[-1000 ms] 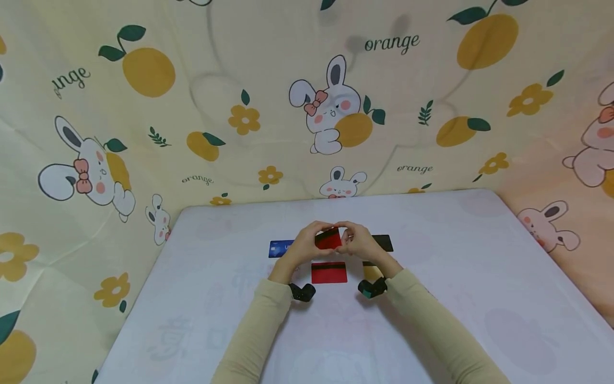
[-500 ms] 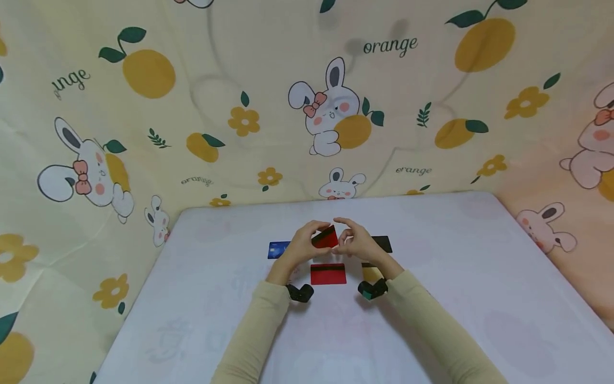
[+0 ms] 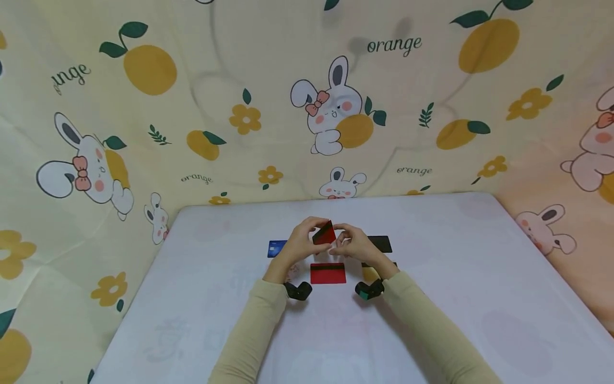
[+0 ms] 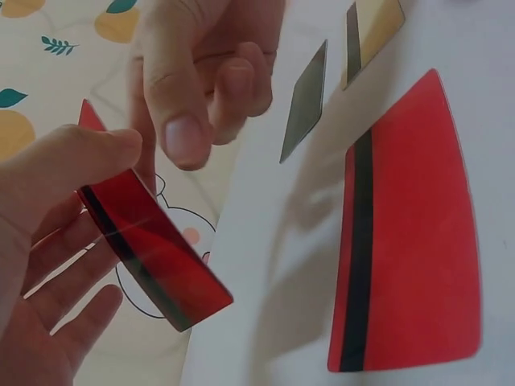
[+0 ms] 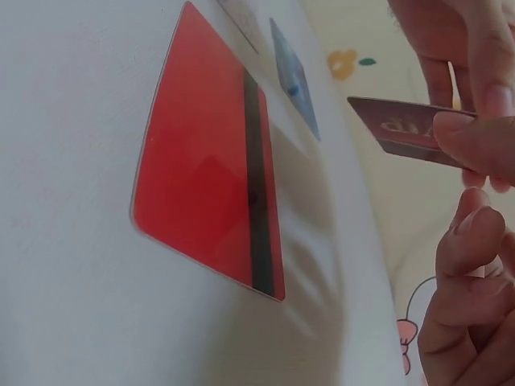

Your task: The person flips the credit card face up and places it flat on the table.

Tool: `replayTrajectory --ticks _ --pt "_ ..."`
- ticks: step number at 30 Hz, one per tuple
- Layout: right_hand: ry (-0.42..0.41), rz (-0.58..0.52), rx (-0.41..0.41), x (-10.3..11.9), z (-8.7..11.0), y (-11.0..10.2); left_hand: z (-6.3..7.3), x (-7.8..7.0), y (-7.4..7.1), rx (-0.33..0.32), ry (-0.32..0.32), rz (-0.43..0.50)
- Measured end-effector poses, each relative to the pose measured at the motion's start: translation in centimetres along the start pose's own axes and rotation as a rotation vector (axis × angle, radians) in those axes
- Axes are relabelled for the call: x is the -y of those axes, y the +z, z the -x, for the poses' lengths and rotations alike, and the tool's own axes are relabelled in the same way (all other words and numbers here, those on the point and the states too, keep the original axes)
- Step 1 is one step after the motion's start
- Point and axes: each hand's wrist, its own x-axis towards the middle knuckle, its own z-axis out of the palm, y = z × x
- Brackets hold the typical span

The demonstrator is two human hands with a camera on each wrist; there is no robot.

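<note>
My left hand (image 3: 302,240) pinches a red bank card (image 4: 153,241) with a dark stripe between thumb and fingers, above the table. The card stands tilted, one corner up. My right hand (image 3: 357,244) is just right of it, thumb and index finger curved towards the card; the other fingers are curled loosely. In the right wrist view its thumb (image 5: 475,143) overlaps the held card (image 5: 394,129); whether it touches is hard to tell. A second red card (image 3: 328,273) with a black stripe lies flat on the table, nearer me than both hands.
A blue card (image 3: 275,249) lies left of my left hand, and a black card (image 3: 382,244) beyond my right wrist. My right wrist partly covers a gold card (image 3: 370,273). Beside my left wrist is a pale patterned card (image 3: 292,273). A printed cloth hangs behind the white table (image 3: 201,298).
My left hand has turned the held red card to a steeper tilt and drawn it slightly left. The right index finger straightened away from it, then bent back towards it.
</note>
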Motion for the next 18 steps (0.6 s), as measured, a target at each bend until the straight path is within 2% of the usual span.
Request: replayTrajectory --ticks 10,18 --pt "0.018 -0.048 0.004 -0.71 -0.18 0.19 0.1 -0.34 0.01 -0.014 0.027 0.048" --pt "0.033 -0.06 0.033 -0.97 -0.27 0.11 0.11 -0.78 -0.19 -0.022 0.02 0.072"
